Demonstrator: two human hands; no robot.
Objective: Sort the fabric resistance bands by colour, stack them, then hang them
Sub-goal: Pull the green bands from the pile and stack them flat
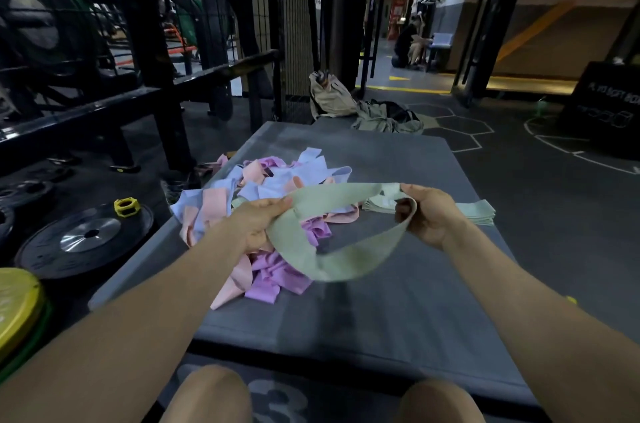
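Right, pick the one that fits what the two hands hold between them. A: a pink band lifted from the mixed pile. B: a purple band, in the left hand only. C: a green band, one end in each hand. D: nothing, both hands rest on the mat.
C: the left hand and the right hand each grip an end of the green band, looped above the grey mat.

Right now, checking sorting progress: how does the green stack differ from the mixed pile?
The green stack is one colour, folded flat, squared up; the mixed pile tangles blue, pink and purple bands loosely. The stack lies on the mat's right, the pile on its left. Both rest on the mat. The left hand and right hand hold another green band.
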